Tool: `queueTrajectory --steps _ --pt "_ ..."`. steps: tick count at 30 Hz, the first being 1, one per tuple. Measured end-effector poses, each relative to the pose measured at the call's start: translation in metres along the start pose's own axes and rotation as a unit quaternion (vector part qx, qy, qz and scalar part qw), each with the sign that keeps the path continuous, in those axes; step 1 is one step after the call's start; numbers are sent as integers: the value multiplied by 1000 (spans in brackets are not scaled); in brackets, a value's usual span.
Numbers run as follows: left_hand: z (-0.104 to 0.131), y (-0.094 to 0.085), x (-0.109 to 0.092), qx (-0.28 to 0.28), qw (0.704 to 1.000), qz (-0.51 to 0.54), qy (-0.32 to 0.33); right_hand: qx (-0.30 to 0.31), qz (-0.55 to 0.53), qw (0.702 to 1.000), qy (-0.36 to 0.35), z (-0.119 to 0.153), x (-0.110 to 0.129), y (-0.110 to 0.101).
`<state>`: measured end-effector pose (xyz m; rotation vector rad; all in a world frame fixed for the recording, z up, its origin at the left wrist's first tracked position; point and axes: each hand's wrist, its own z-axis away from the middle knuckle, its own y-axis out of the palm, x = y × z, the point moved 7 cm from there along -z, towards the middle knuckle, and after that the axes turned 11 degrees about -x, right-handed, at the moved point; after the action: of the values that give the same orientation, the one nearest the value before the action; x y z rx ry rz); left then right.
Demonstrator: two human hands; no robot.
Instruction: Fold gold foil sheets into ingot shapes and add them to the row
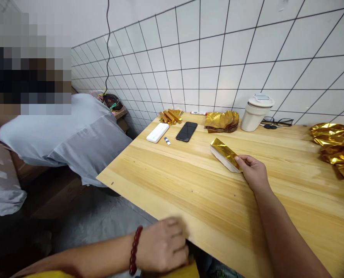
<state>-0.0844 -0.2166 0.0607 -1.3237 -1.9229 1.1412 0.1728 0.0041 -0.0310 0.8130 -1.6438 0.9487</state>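
A folded strip of gold foil paper [224, 154] with a white edge lies slanted over the wooden table. My right hand [253, 172] pinches its near right end between thumb and fingers. Down at the near table edge is my left hand [163, 245], a dark red bead bracelet [135, 250] on its wrist. Its fingers are curled and partly blurred, and whatever may be in them is hidden. Beyond the strip sits a stack of gold foil sheets [222, 121]. Several narrow folded gold strips [171, 116] are piled at the far left.
On the table [172, 181] are a white power bank [157, 133], a black phone [186, 131], a small blue-and-white tube [167, 141], a marker [198, 113], a lidded cup [254, 114] and glasses [279, 122]. Crumpled gold foil [338, 148] lies right. A person in a light shirt [64, 131] sits left.
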Motion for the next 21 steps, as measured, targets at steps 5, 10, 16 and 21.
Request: queueTrajectory --steps 5,10,16,21 --pt "-64 -6 91 -214 890 279 -289 -20 -49 999 4 -1 4 -2" --pt "-97 99 155 -344 502 553 -569 -36 -94 995 -2 0 10 -5" --pt "-121 159 172 -363 335 673 -550 -14 -110 994 -6 2 15 0" --pt "-115 156 187 -403 286 695 -523 37 -77 996 -5 5 15 5"
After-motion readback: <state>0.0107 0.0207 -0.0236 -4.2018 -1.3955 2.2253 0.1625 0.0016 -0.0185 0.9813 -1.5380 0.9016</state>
